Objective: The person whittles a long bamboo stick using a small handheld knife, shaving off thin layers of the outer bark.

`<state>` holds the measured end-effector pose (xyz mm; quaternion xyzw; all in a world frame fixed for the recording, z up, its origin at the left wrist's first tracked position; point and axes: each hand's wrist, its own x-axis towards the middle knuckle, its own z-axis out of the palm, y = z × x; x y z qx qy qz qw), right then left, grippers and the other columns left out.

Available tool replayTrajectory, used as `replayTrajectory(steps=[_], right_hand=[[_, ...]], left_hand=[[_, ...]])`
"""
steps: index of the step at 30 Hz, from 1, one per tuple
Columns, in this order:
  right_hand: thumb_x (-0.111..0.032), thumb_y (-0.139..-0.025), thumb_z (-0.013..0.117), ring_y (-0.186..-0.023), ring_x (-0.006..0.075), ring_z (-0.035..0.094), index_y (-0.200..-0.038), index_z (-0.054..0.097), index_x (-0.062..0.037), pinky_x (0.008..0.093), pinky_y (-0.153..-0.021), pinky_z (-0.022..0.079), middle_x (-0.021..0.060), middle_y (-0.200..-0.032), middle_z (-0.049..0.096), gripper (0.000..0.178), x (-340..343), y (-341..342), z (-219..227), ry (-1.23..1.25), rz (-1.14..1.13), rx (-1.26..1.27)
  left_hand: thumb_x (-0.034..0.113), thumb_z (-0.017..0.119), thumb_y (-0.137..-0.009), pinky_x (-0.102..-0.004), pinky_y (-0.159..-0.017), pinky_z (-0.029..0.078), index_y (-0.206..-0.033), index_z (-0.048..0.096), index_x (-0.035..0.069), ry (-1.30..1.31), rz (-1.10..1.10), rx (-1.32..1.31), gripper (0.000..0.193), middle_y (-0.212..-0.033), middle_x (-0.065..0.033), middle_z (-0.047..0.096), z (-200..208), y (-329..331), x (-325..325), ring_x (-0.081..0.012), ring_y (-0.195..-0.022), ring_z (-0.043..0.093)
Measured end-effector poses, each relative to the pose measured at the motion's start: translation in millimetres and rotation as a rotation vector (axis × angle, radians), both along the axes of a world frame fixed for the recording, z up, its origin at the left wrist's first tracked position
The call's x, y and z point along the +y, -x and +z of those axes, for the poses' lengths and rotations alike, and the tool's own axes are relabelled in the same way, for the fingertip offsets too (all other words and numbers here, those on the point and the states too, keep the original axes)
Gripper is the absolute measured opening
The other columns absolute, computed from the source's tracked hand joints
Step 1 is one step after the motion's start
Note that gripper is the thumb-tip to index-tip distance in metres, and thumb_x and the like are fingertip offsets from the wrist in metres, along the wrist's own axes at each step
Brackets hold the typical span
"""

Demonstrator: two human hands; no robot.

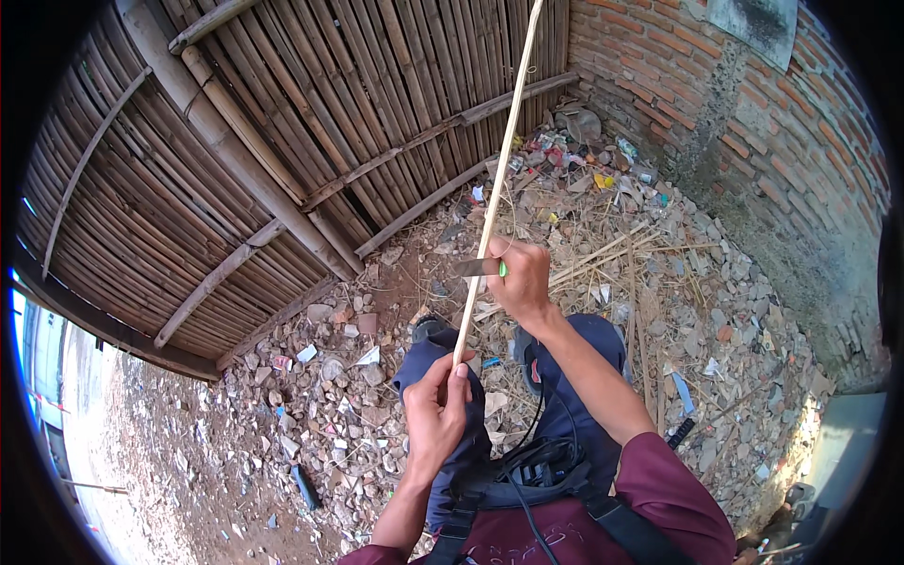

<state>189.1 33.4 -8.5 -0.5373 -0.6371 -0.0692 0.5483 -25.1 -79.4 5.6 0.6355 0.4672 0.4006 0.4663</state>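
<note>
A long pale strip (508,132), which looks like split bamboo, slants from my lap up past the top of the view. My left hand (435,414) pinches its lower end between thumb and fingers, above my left thigh. My right hand (523,278) is closed round a knife, partway up the strip. Only a bit of the knife's green handle shows at my fist. The dark knife blade (478,267) points left and lies across the strip; whether it cuts into the wood I cannot tell.
A bamboo slat wall (395,85) stands ahead and left, a brick wall (659,56) to the right. Rubble and litter cover the ground, with a rubbish heap (574,141) in the far corner. Thin sticks (603,254) lie beyond my right hand. A dark cylindrical object (305,487) lies at left.
</note>
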Motion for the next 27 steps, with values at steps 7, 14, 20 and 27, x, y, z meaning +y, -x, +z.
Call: replayTrajectory(steps=[7, 14, 20, 27], right_hand=[[-0.003, -0.082, 0.067, -0.061, 0.0348, 0.067, -0.083, 0.064, -0.0097, 0.0471, -0.055, 0.047, 0.0104, -0.07, 0.068, 0.008, 11, -15, 6, -0.061, -0.138, 0.024], [-0.002, -0.083, 0.07, -0.061, 0.0314, 0.07, -0.092, 0.072, -0.0069, 0.0433, -0.054, 0.048, 0.0105, -0.071, 0.07, 0.01, 19, -30, 9, -0.092, -0.197, -0.012], [-0.002, -0.083, 0.07, -0.06, 0.0294, 0.07, -0.09, 0.074, -0.0087, 0.0423, -0.053, 0.048, 0.0099, -0.068, 0.07, 0.011, 28, -34, 10, -0.111, -0.195, 0.04], [-0.007, -0.091, 0.069, -0.058, 0.0323, 0.068, -0.085, 0.076, -0.0093, 0.0431, -0.053, 0.046, 0.0124, -0.065, 0.069, 0.009, 54, -87, 16, 0.016, -0.409, 0.117]], left_hand=[[0.008, 0.065, -0.107, -0.0268, -0.05, 0.032, -0.126, 0.076, 0.0, -0.11, 0.014, 0.11, 0.023, -0.064, 0.0018, 0.053, -6, 5, -9, -0.0034, -0.056, 0.042], [0.01, 0.065, -0.108, -0.0261, -0.05, 0.026, -0.123, 0.076, -0.001, -0.223, 0.068, 0.162, 0.022, -0.064, 0.0064, 0.047, -2, 4, -25, -0.0015, -0.056, 0.037], [0.009, 0.065, -0.107, -0.0271, -0.05, 0.025, -0.12, 0.076, 0.0, -0.187, 0.064, 0.169, 0.02, -0.062, 0.0054, 0.044, 4, 6, -30, -0.002, -0.054, 0.035], [0.005, 0.065, -0.105, -0.0274, -0.048, 0.031, -0.122, 0.076, 0.0, -0.119, -0.005, 0.261, 0.021, -0.063, -0.0012, 0.052, -4, 29, -51, -0.0046, -0.053, 0.041]])
